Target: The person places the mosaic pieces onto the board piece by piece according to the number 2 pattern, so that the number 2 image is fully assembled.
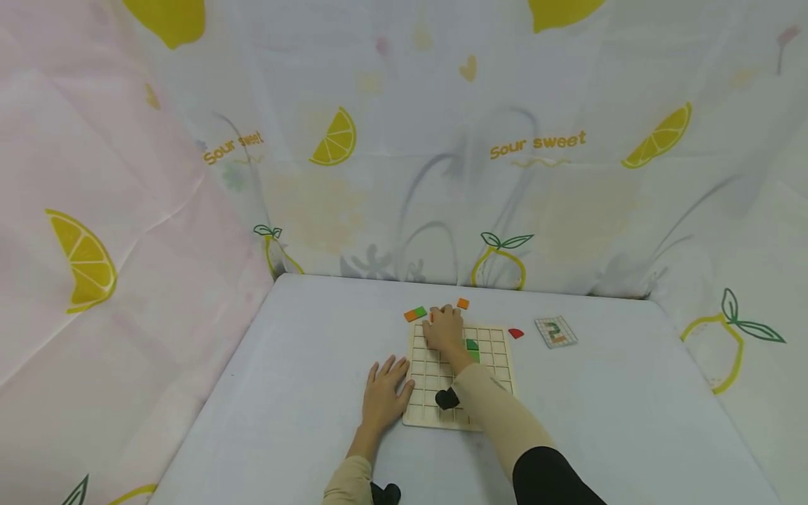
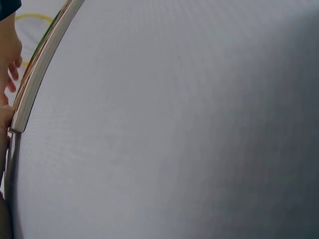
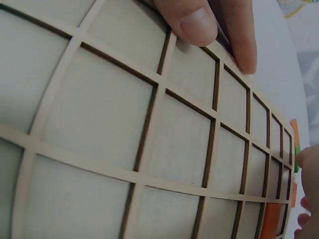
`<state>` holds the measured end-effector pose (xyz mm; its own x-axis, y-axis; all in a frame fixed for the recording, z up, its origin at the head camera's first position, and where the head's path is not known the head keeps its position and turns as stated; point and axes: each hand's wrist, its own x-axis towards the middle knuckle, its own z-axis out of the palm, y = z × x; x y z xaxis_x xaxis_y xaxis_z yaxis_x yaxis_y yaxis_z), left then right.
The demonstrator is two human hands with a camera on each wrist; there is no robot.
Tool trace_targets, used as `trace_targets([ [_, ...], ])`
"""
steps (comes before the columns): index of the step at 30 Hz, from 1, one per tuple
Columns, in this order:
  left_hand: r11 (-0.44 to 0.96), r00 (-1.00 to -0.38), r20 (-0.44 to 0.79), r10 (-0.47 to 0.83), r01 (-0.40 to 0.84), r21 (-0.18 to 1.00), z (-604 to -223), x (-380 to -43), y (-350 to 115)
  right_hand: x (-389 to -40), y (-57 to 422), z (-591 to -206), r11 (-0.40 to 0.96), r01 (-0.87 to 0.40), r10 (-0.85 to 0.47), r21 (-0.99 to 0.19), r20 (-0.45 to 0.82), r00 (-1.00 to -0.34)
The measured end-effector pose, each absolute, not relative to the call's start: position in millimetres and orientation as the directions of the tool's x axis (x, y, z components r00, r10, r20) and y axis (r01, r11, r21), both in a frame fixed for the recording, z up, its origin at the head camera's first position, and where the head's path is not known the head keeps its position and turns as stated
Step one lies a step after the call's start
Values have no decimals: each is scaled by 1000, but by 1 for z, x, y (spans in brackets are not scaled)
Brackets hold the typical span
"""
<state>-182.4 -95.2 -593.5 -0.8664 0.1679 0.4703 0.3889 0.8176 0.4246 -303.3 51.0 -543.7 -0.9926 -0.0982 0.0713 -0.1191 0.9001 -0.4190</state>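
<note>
A pale wooden grid board [image 1: 429,417] lies on the table. My left hand [image 1: 384,396] rests at its left edge, fingers spread; its thumb and a finger [image 3: 199,25] show at the top of the right wrist view. My right hand [image 1: 445,328] reaches over the board's far edge, fingers pointing down beside a small red-orange piece [image 1: 432,317]. Whether it pinches that piece is hidden. Green pieces [image 1: 472,344] sit in the grid right of that hand. The right wrist view also shows an orange piece [image 3: 270,221] in a far cell.
Beyond the board lie orange and green pieces [image 1: 415,313] side by side and an orange square [image 1: 463,303]. A red rounded piece [image 1: 515,333] is off the right corner. Farther right lies a pattern card [image 1: 555,332]. Lemon-print cloth [image 1: 379,210] hangs around the white table [image 1: 303,393].
</note>
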Motion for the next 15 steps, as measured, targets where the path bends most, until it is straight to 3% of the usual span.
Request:
trace_targets([
  [7, 819, -872, 459, 170, 384, 427, -592, -183, -96, -316, 43, -533, 889, -201, -240, -411, -44, -970],
  [15, 822, -876, 454, 164, 376, 428, -594, -182, -96, -324, 40, -532, 912, -196, -267, -362, -157, -951],
])
